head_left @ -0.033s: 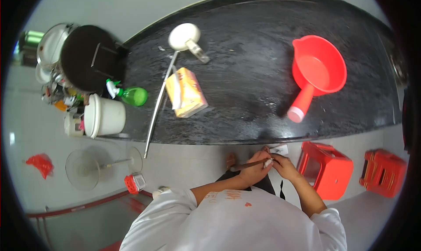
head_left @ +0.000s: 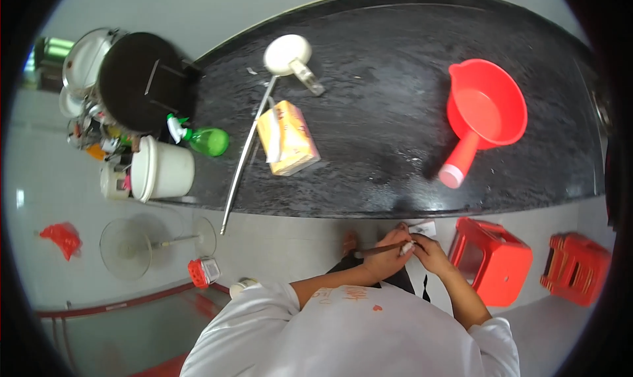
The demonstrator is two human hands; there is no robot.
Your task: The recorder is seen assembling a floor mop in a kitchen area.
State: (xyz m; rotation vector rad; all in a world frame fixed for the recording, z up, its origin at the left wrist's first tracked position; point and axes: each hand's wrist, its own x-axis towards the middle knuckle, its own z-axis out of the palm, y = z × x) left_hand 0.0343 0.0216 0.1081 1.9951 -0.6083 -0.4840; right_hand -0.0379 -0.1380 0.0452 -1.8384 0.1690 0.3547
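Both hands meet in front of my body, just below the counter's near edge. My left hand (head_left: pixel 388 261) has its fingers curled in, and my right hand (head_left: pixel 430 254) is closed against it from the right side. Between them shows a small whitish piece (head_left: pixel 407 248). A narrow dark-brown strip (head_left: pixel 381 250) lies across my left hand and sticks out to the left; its kind is unclear. The fingertips overlap, so which hand grips what is partly hidden.
The dark counter (head_left: pixel 376 166) bears a red dipper (head_left: pixel 488 110), a yellow tissue pack (head_left: pixel 288 140), a white round-headed tool with a metal rod (head_left: pixel 288 54) and a green spray bottle (head_left: pixel 210 142). A white bucket (head_left: pixel 171 171) stands left; red stools (head_left: pixel 501 271) stand right.
The view has shifted slightly, so the counter items sit a little farther right in it. My hands stay together with the strip and the whitish piece.
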